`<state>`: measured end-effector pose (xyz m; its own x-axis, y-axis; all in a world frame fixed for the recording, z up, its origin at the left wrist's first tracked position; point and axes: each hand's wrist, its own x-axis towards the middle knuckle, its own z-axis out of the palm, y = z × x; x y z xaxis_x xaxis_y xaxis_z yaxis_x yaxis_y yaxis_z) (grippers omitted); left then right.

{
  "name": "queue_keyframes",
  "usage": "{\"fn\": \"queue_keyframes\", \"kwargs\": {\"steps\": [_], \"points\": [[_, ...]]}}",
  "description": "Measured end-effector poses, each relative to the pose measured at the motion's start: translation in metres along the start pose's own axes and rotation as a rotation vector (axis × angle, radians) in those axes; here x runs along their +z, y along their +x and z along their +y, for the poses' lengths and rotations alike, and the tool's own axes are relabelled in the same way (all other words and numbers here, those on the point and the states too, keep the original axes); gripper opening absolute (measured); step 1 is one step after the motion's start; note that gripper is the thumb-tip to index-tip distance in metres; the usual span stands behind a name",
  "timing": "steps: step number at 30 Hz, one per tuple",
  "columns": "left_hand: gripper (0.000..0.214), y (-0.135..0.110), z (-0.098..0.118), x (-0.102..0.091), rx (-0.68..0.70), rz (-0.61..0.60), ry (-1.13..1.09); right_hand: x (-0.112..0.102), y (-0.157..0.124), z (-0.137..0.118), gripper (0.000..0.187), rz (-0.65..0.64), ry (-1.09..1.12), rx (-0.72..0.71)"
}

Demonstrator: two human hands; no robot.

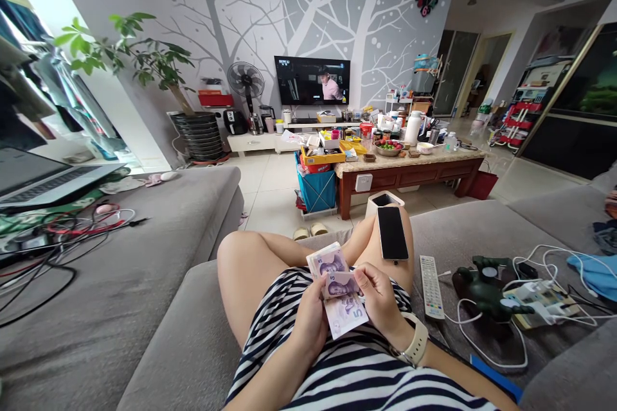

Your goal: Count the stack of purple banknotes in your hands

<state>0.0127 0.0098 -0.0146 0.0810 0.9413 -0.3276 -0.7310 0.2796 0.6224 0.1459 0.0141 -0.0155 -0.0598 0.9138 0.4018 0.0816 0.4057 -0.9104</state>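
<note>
Thin, flat paper banknotes [332,261], printed in purple and marked with a 5, are held in a loose fan over the lap, to the left of the phone [393,233] and nearer the body than it. The phone itself, a smooth black slab with rounded corners, is laid on the bare right thigh. The left edge of the fan is gripped by the left hand [308,314], its thumb pressed on the paper and its other fingers mostly hidden from sight. The right edge of the middle note is pinched between the thumb and bent forefinger of the right hand [380,298]; how the remaining fingers are placed cannot be told. One note is spread lowest, its printed face left uncovered between the hands. On the near side of the phone, a soft garment [361,376] in dark and white stripes is creased beneath the wrists, and a pale watch [415,341] is strapped on the right one. To the right of the phone, a slim, pale remote [431,288] with rows of small buttons is rested on the coarse grey sofa [446,231].
</note>
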Motion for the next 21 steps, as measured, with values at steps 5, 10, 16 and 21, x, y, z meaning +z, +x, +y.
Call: {"fn": "queue_keyframes", "kwargs": {"steps": [5,10,16,21], "points": [[0.020,-0.0005,0.0001,0.0009,0.013,0.031,0.032,-0.0005,-0.0006,-0.0003,0.036,-0.004,0.013,-0.001],[0.016,-0.0016,0.0000,0.0018,0.030,0.029,0.021,-0.0014,-0.0002,-0.0026,0.037,-0.016,0.020,-0.004],[0.020,-0.0013,0.0013,0.0041,0.023,0.041,0.005,-0.0014,-0.0002,-0.0051,0.037,-0.031,0.032,0.008],[0.023,-0.0034,0.0031,0.0080,-0.008,0.064,-0.010,-0.0012,0.0002,-0.0035,0.041,-0.039,0.030,0.018]]}}
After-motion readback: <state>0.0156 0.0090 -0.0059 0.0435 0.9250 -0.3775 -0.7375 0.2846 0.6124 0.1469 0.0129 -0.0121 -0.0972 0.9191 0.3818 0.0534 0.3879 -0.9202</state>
